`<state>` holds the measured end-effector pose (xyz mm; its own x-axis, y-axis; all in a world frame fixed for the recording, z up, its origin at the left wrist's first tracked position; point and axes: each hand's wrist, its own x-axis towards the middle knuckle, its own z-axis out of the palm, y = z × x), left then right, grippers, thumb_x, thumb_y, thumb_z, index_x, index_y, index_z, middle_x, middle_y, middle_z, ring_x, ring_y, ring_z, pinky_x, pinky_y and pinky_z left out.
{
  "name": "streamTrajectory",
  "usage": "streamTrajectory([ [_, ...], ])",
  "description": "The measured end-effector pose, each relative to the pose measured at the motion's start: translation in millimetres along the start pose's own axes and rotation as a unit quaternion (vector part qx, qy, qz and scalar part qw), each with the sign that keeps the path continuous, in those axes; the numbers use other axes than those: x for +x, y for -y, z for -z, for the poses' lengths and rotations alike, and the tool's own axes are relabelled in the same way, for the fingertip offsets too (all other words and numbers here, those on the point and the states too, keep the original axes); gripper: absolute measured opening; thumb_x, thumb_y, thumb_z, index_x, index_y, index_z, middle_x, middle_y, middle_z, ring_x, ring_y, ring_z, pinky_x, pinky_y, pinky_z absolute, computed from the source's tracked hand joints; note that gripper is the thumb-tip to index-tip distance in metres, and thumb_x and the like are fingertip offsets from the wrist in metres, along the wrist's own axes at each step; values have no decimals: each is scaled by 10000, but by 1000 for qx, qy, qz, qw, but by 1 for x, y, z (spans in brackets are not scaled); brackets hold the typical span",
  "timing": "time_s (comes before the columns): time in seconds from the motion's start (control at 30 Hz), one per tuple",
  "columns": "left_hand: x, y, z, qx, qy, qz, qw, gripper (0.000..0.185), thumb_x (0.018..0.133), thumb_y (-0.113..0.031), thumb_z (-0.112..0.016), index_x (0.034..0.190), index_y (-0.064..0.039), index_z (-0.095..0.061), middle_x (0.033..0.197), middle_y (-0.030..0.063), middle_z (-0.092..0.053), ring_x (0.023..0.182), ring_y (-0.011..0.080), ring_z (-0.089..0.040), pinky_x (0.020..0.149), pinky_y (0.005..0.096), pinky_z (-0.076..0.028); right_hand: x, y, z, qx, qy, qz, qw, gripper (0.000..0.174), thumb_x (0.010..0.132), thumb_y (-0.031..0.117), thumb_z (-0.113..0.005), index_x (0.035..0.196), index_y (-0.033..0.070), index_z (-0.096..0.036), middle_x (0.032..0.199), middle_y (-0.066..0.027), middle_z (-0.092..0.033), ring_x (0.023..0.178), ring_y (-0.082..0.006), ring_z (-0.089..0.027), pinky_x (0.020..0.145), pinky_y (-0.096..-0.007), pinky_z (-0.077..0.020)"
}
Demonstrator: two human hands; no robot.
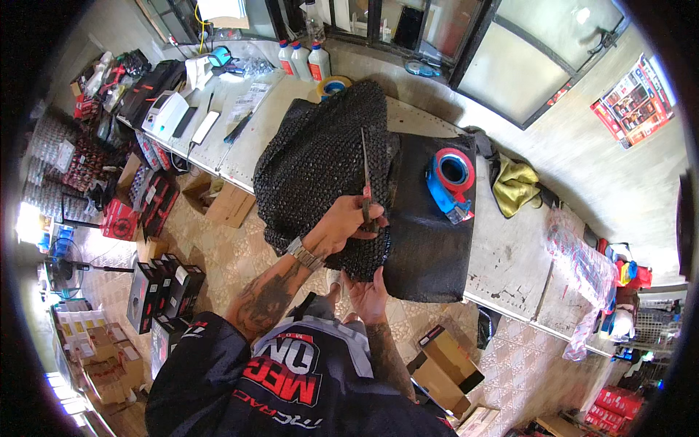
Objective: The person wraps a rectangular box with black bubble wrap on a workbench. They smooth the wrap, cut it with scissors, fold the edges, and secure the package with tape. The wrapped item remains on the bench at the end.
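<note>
My left hand [341, 221], with a metal-banded watch at the wrist, grips a pair of scissors [366, 169] by the handles. Their long blade points away from me over a sheet of black bubble wrap [317, 164]. This wrap is bunched over the workbench and hangs past its front edge towards me. At its near end my right hand [368, 295] holds the lower edge from underneath, palm up. What lies inside or under the wrap is hidden. To the right, a flat black sheet [428, 251] carries a blue tape dispenser [445, 194] with a red-rimmed roll.
Red-capped bottles [311, 61] and a yellow tape roll [333, 86] stand behind the wrap. A white label printer [165, 114] sits left on the workbench [505, 262]. A yellow cloth [514, 185] lies right. On the floor are an open carton [445, 371] and black boxes [164, 289].
</note>
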<state>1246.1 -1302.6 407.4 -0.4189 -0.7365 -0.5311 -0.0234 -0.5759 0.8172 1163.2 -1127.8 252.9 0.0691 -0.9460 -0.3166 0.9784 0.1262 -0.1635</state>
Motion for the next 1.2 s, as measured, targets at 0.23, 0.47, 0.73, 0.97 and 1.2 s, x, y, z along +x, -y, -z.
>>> streamTrajectory([
  [0.23,30,-23,15,19,-15,-26,999,223,935,-230,-677,987,-14,-658,947,84,-702,898,175,-684,720,357,-635,0,-6,9,-8,-10,-5,1000,509,1058,439,-450,1422,85,-489,1423,-102,-563,1333,-297,-507,1138,-509,-410],
  [0.47,59,-43,26,19,-13,-32,999,215,942,-208,-658,1007,-4,-639,922,93,-686,897,195,-681,700,356,-647,5,-6,28,-11,26,-20,999,518,1061,455,-424,1420,88,-492,1416,-102,-571,1326,-296,-518,1125,-512,-422],
  [0.73,88,-64,47,12,-3,-47,999,206,921,-206,-679,1028,-36,-634,1001,75,-678,914,180,-680,762,392,-628,6,-8,24,-4,-20,-4,1000,490,1069,434,-414,1410,95,-503,1402,-102,-587,1311,-295,-539,1123,-516,-424],
  [0.97,112,-76,59,4,-30,-93,995,186,928,-201,-690,998,-32,-653,927,59,-692,838,159,-673,757,368,-621,6,-7,26,-8,16,-15,1000,489,1068,433,-420,1412,97,-505,1412,-100,-580,1312,-293,-538,1114,-511,-438],
  [1.2,84,-91,69,-16,-58,-178,982,297,921,-304,-727,1054,-47,-660,940,43,-683,848,127,-653,726,316,-589,4,-3,27,-33,36,-35,998,525,1034,437,-510,1433,96,-489,1426,-98,-565,1336,-274,-509,1144,-496,-405],
])
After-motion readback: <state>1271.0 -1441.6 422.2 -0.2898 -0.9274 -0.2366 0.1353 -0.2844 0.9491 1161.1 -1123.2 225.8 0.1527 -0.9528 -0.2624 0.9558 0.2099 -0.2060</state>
